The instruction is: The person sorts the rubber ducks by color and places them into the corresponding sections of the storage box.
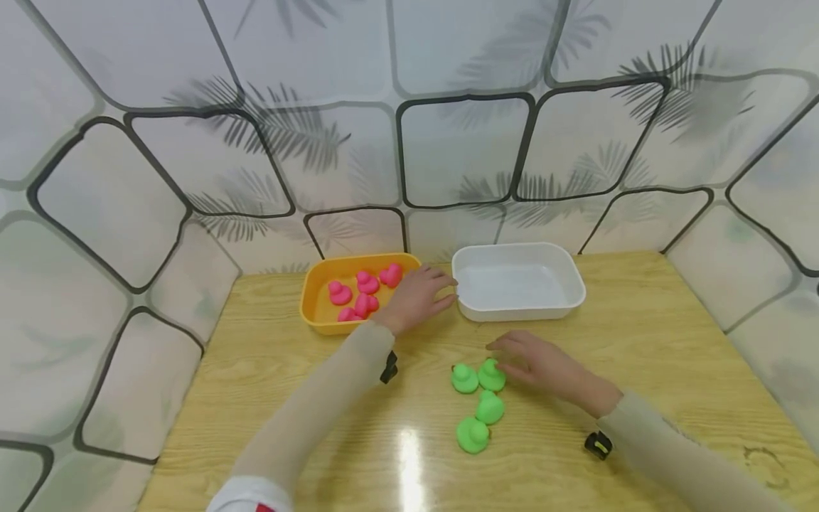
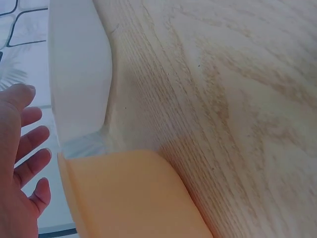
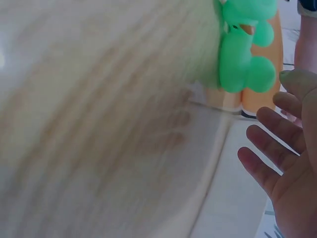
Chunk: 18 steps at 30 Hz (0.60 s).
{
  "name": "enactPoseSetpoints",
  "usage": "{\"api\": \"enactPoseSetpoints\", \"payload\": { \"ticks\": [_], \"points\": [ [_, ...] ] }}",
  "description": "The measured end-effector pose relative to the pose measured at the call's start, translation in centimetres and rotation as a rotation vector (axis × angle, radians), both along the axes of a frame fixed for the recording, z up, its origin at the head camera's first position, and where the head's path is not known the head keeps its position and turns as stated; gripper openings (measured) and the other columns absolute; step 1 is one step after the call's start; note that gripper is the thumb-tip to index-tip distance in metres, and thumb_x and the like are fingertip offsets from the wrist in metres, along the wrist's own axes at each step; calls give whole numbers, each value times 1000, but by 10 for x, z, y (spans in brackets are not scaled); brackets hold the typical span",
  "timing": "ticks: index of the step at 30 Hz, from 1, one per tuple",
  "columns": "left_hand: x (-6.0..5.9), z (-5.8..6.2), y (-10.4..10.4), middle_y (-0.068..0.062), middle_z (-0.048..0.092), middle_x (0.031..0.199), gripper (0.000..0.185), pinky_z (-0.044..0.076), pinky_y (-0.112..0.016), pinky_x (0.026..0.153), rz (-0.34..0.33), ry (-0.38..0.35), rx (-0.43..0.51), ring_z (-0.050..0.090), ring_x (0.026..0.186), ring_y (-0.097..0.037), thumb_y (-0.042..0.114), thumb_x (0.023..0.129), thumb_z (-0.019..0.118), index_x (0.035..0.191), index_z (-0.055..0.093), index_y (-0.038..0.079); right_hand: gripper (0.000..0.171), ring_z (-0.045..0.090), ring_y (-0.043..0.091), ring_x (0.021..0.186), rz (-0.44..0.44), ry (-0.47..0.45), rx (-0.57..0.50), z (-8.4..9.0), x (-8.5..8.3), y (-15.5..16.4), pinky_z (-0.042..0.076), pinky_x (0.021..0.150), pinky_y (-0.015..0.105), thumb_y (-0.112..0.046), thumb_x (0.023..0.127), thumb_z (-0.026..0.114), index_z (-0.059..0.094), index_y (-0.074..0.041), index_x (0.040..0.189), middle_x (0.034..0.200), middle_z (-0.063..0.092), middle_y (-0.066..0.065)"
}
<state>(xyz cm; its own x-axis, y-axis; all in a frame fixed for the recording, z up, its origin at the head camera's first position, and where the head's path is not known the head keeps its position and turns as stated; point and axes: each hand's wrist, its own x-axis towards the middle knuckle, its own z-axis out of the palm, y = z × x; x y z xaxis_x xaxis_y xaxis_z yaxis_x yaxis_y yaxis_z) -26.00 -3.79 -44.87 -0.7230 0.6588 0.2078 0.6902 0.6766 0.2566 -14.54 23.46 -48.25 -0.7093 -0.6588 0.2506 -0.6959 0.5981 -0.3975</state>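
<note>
While left hand [image 1: 419, 297] rests open between orange tray [image 1: 311, 299] and white tub [image 1: 569, 284], right hand [image 1: 544, 366], fingers spread, hovers beside green ducks [image 1: 478, 402], holding nothing.

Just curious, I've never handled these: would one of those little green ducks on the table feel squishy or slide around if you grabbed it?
The green ducks look small, rounded and hollow-moulded, so probably light and slightly squeezable. Their glossy skin may be a bit slippery. They sit upright on the wooden table, so a nudge would likely slide them rather than roll them.

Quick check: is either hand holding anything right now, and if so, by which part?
Nothing is held. The left hand hovers open between the orange tray and white tray. The right hand is open beside the green ducks.
</note>
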Motion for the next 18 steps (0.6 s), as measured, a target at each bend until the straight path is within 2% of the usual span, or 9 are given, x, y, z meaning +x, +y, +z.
{"api": "enactPoseSetpoints", "payload": {
  "ticks": [7, 18],
  "points": [
    [-5, -2, 9, -5, 67, 137, 43, 48, -46, 108, 51, 3, -77, 56, 125, -27, 45, 105, 61, 136, 70, 16, 37, 65, 22, 115, 29, -25, 39, -6, 5, 1, 57, 97, 44, -18, 98, 74, 67, -9, 133, 128, 67, 5],
    [-6, -6, 16, -2, 59, 150, 51, 43, -50, 111, 114, -22, -148, 51, 131, -25, 56, 103, 59, 139, 69, 22, 37, 65, 21, 114, 33, -29, 40, -9, 9, 1, 56, 98, 44, -19, 97, 74, 68, -9, 132, 126, 68, 4]
  ]
}}
